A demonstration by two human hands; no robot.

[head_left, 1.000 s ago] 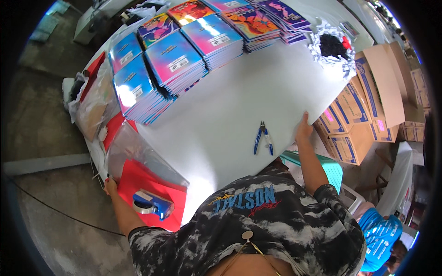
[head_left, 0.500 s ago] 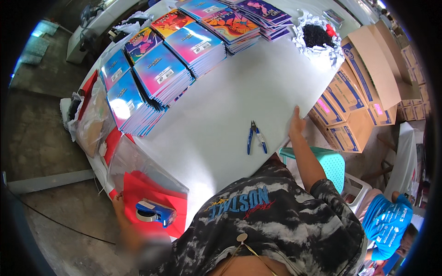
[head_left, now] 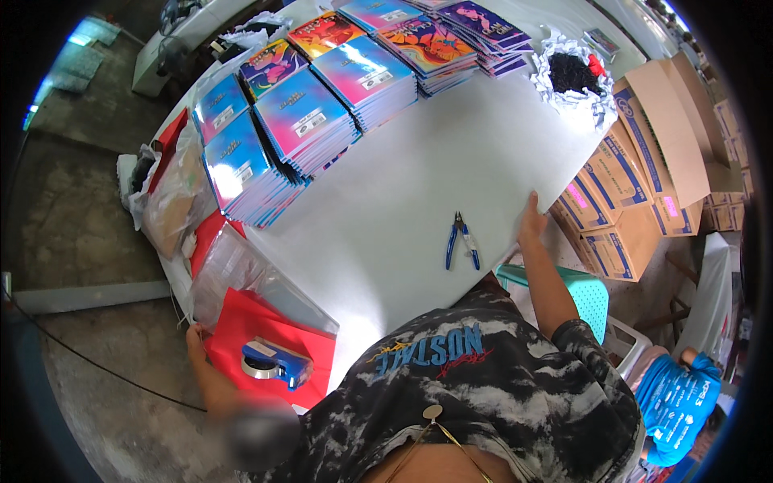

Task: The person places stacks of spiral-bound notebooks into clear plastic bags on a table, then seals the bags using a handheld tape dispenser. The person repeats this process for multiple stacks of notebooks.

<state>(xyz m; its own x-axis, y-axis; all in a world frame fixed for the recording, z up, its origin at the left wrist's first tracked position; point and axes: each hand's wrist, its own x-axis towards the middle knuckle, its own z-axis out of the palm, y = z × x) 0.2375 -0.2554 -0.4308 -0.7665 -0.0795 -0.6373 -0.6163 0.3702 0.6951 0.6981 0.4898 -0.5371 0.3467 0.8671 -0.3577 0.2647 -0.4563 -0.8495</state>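
My right hand [head_left: 531, 220] grips the right edge of the white table [head_left: 386, 189], its thumb side uppermost and its other fingers partly hidden. Over at the near left edge, my left hand [head_left: 195, 335] is closed on the table's rim, beside a red sheet [head_left: 310, 346]. On that sheet lies a blue tape dispenser [head_left: 278, 362] with a roll of tape. Blue-handled cutting pliers [head_left: 461, 241] rest with handles spread, nearer my right hand. Neither hand touches the pliers or the dispenser.
Several stacks of spiral notebooks [head_left: 302, 117] cover the far left. Crumpled white wrapping [head_left: 573, 72] holds black material at the far right. Plastic bags [head_left: 165, 209] lie along the left edge. Cartons [head_left: 616, 177], a turquoise stool [head_left: 584, 294] and a person in blue [head_left: 680, 406] are on the right.
The whole view has shifted, with the table and notebooks now farther right. My left hand has slid slightly farther along the left edge. The pliers and dispenser remain on the table.
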